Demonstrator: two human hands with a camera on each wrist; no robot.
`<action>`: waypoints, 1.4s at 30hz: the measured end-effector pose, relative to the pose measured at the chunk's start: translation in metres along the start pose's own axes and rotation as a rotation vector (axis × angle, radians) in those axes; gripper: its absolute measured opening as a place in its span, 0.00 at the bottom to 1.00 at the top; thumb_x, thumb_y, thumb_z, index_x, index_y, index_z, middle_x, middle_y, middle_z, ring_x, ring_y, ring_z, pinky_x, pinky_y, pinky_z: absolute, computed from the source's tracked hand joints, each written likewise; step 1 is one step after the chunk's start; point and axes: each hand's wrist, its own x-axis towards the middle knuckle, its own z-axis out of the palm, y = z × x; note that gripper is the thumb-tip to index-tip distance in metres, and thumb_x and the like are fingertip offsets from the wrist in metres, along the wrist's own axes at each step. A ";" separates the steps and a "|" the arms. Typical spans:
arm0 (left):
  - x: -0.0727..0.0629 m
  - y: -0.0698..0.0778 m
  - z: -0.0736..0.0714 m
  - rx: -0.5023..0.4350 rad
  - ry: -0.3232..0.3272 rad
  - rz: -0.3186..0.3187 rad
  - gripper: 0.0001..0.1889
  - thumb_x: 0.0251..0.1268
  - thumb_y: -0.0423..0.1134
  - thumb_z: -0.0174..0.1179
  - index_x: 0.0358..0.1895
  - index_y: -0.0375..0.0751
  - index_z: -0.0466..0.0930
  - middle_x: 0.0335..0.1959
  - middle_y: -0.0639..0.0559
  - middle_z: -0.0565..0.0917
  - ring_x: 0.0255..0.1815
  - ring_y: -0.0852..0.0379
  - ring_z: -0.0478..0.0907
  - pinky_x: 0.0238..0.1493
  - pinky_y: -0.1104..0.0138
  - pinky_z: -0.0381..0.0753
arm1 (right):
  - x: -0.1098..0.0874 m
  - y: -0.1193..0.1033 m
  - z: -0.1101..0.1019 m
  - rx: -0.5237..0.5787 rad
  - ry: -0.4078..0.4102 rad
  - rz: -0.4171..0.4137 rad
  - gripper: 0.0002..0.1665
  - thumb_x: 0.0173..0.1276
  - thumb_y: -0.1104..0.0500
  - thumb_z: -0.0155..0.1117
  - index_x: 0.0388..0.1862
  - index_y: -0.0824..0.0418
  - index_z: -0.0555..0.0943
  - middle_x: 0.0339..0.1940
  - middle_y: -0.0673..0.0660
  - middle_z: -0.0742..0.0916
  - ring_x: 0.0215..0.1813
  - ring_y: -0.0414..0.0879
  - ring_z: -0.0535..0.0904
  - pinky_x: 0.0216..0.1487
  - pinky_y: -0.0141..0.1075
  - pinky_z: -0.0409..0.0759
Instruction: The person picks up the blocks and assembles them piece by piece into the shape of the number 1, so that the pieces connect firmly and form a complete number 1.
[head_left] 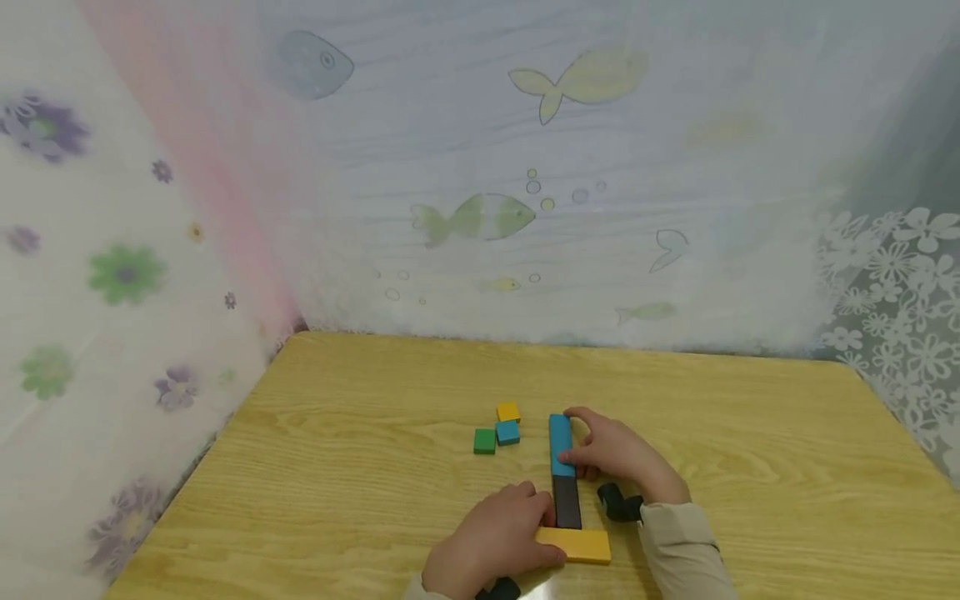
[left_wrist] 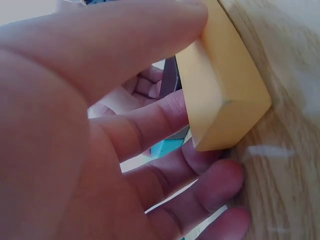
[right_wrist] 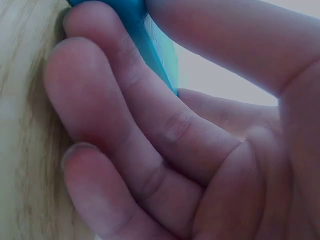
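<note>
My left hand pinches the left end of a yellow block lying crosswise near the front of the table. Its thumb presses the near side, and the fingers reach behind the far side. From the middle of that block a dark brown block runs away from me, followed in line by a long blue block. My right hand holds the blue block from the right, index finger at its far end and thumb over its near part. In the right wrist view the other fingers curl beside the blue block, close over the table.
Left of the blue block sit three small blocks: yellow, blue and green. The wood-grain table meets a curtain with printed fish at the back and a flowered one on the left.
</note>
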 end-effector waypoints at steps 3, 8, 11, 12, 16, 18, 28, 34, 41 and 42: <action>-0.001 0.000 0.000 -0.001 -0.009 -0.008 0.15 0.47 0.58 0.63 0.30 0.55 0.73 0.27 0.63 0.67 0.25 0.66 0.64 0.27 0.70 0.67 | 0.000 0.000 0.001 -0.001 -0.014 0.000 0.38 0.56 0.54 0.65 0.64 0.59 0.61 0.17 0.54 0.81 0.20 0.47 0.76 0.26 0.37 0.74; 0.000 0.000 0.001 0.003 -0.012 -0.007 0.15 0.47 0.58 0.63 0.30 0.55 0.73 0.26 0.63 0.67 0.25 0.66 0.64 0.27 0.70 0.66 | 0.000 -0.001 0.001 0.013 -0.027 -0.005 0.38 0.56 0.54 0.65 0.64 0.59 0.61 0.17 0.54 0.81 0.20 0.48 0.76 0.26 0.37 0.74; 0.000 0.000 0.001 -0.002 -0.017 -0.002 0.15 0.47 0.58 0.63 0.30 0.55 0.73 0.26 0.63 0.67 0.25 0.66 0.64 0.27 0.70 0.66 | 0.000 -0.001 0.000 0.006 -0.025 -0.003 0.37 0.56 0.54 0.65 0.63 0.59 0.62 0.17 0.54 0.81 0.20 0.48 0.76 0.26 0.38 0.74; 0.000 0.000 0.001 -0.004 -0.021 0.000 0.15 0.47 0.58 0.63 0.30 0.55 0.73 0.26 0.63 0.67 0.25 0.66 0.64 0.27 0.70 0.66 | 0.000 -0.002 -0.001 0.002 -0.026 -0.001 0.37 0.56 0.54 0.65 0.63 0.59 0.62 0.17 0.54 0.81 0.20 0.48 0.76 0.26 0.37 0.74; 0.001 0.000 0.001 -0.011 -0.029 -0.003 0.15 0.46 0.58 0.63 0.31 0.54 0.74 0.26 0.63 0.67 0.25 0.65 0.64 0.27 0.70 0.66 | -0.001 -0.002 -0.002 -0.006 -0.025 0.001 0.36 0.56 0.54 0.66 0.62 0.59 0.63 0.17 0.54 0.81 0.19 0.48 0.76 0.25 0.37 0.74; 0.001 0.000 0.000 -0.006 -0.024 0.001 0.15 0.46 0.58 0.63 0.31 0.54 0.74 0.27 0.63 0.67 0.25 0.66 0.64 0.27 0.70 0.67 | -0.001 -0.003 -0.003 -0.002 -0.025 -0.001 0.36 0.56 0.55 0.66 0.61 0.59 0.63 0.17 0.54 0.81 0.19 0.48 0.76 0.25 0.38 0.75; 0.001 0.001 -0.002 -0.017 -0.034 -0.010 0.15 0.46 0.57 0.64 0.31 0.54 0.74 0.26 0.63 0.67 0.24 0.65 0.64 0.26 0.70 0.66 | -0.003 -0.005 -0.005 0.027 -0.047 -0.021 0.36 0.57 0.56 0.64 0.62 0.61 0.61 0.17 0.55 0.81 0.19 0.48 0.76 0.25 0.38 0.75; -0.002 0.002 -0.002 -0.026 -0.045 -0.016 0.15 0.46 0.57 0.64 0.31 0.55 0.74 0.25 0.63 0.67 0.24 0.65 0.64 0.26 0.70 0.66 | -0.004 0.000 -0.004 0.064 -0.073 -0.036 0.36 0.59 0.57 0.63 0.63 0.61 0.60 0.18 0.56 0.80 0.21 0.49 0.76 0.26 0.38 0.75; 0.000 0.002 -0.002 -0.015 -0.037 -0.019 0.15 0.46 0.58 0.64 0.30 0.55 0.74 0.26 0.63 0.67 0.25 0.65 0.64 0.27 0.70 0.66 | -0.003 0.001 -0.006 0.107 -0.082 -0.023 0.35 0.59 0.59 0.62 0.63 0.61 0.59 0.19 0.58 0.80 0.22 0.50 0.77 0.26 0.39 0.76; 0.000 0.002 -0.002 -0.015 -0.036 -0.019 0.15 0.46 0.58 0.64 0.30 0.55 0.74 0.25 0.63 0.67 0.24 0.65 0.64 0.26 0.70 0.66 | -0.003 0.001 -0.006 0.114 -0.086 -0.024 0.36 0.59 0.59 0.62 0.64 0.61 0.59 0.19 0.58 0.81 0.21 0.50 0.77 0.26 0.40 0.76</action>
